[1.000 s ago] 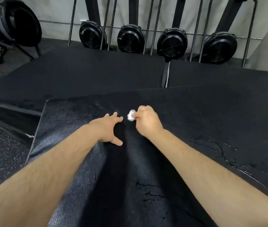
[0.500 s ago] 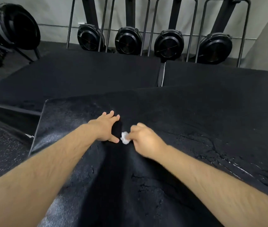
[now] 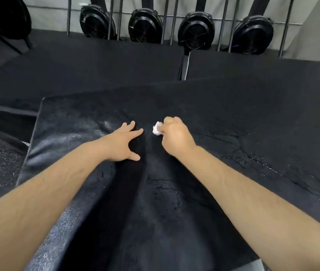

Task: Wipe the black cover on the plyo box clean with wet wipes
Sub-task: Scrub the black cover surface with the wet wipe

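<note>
cracked black cover point(image 3: 223, 118), crumpled white wipe point(image 3: 156, 129) in right hand point(image 3: 176, 136)

Left grip point(image 3: 123, 142) splayed flat; right grip point(image 3: 176, 136) curled, apparently pinching.

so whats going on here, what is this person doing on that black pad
A person is wiping down the black cover. Their right hand grips a small balled-up white wet wipe in curled fingers, low at the cover's surface near its middle. The left hand rests flat on the cover just beside it, fingers spread. Whitish dusty patches still show on the cover's left part, and cracks run across its right.
</note>
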The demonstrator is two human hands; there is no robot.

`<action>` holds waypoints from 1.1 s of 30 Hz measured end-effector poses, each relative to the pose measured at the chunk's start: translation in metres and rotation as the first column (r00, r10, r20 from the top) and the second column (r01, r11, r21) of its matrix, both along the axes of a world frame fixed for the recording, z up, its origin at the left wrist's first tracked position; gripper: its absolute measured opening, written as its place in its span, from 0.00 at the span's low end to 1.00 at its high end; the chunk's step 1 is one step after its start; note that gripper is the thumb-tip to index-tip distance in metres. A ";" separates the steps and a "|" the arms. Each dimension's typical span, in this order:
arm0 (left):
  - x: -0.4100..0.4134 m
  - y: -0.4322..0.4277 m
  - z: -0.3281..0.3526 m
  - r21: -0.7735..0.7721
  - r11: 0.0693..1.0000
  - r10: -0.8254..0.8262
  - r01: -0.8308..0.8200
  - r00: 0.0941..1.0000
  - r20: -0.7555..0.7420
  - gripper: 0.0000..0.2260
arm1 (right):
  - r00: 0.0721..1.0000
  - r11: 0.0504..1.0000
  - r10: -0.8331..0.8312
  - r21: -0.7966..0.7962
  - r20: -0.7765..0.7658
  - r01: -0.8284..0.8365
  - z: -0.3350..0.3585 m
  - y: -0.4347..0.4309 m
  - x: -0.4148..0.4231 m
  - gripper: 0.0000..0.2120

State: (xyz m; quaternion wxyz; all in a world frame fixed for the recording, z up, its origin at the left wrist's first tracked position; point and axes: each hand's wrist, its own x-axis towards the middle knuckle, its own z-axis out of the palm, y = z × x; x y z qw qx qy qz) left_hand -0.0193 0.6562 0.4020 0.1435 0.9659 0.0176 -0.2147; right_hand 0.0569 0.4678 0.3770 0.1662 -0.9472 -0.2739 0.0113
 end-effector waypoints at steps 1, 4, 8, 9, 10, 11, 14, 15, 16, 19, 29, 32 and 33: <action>-0.001 0.001 -0.003 0.002 1.000 -0.004 0.004 1.000 0.006 0.43 | 0.996 0.997 0.082 0.008 -0.023 -0.082 -0.003 0.004 -0.018 0.23; -0.005 0.005 -0.011 0.002 1.000 -0.025 0.025 0.999 0.040 0.44 | 0.910 0.910 0.413 0.028 0.025 -0.414 -0.020 -0.008 -0.077 0.18; -0.007 0.002 -0.007 -0.022 1.000 0.011 -0.010 0.999 0.045 0.42 | 0.986 0.988 0.153 -0.036 0.062 -0.151 -0.012 -0.023 -0.025 0.17; -0.008 -0.001 -0.007 -0.012 1.000 0.012 -0.011 0.998 0.055 0.41 | 0.997 0.998 0.063 -0.016 0.051 -0.062 -0.010 -0.023 -0.023 0.18; -0.012 -0.004 -0.008 -0.002 1.000 0.012 -0.012 0.998 0.067 0.40 | 0.998 0.999 0.047 0.023 0.049 -0.048 -0.009 -0.020 -0.033 0.19; -0.018 -0.007 -0.009 0.000 1.000 0.012 -0.012 0.997 0.071 0.38 | 0.990 0.990 0.128 0.051 0.063 -0.131 -0.012 -0.016 -0.049 0.19; -0.042 -0.019 -0.015 -0.012 1.000 -0.021 0.021 0.999 0.028 0.34 | 0.897 0.895 0.442 0.059 0.017 -0.442 -0.019 -0.026 -0.095 0.18; -0.050 -0.022 -0.017 -0.012 0.999 -0.031 0.031 0.999 0.016 0.33 | 0.899 0.897 0.438 0.048 0.028 -0.439 -0.015 -0.031 -0.088 0.18; -0.057 -0.024 -0.017 -0.012 0.999 -0.037 0.037 0.999 0.013 0.31 | 0.931 0.931 0.363 0.018 0.039 -0.364 -0.012 -0.033 -0.070 0.17; -0.071 -0.026 -0.013 -0.037 0.998 -0.041 0.042 0.999 0.017 0.30 | 0.995 0.996 0.091 0.011 0.047 -0.092 -0.001 -0.035 -0.042 0.14; -0.089 -0.033 -0.021 -0.067 0.996 -0.059 0.059 0.998 0.008 0.32 | 0.994 0.996 0.094 0.007 0.054 -0.094 -0.013 -0.054 -0.084 0.15; -0.088 -0.036 -0.019 -0.046 0.997 -0.059 0.059 0.998 0.002 0.34 | 0.974 0.970 0.218 0.100 0.064 -0.223 -0.011 -0.042 -0.124 0.16; -0.088 -0.037 -0.018 -0.040 0.997 -0.062 0.061 0.998 -0.005 0.34 | 0.948 0.940 0.316 0.122 0.049 -0.319 -0.012 -0.042 -0.141 0.15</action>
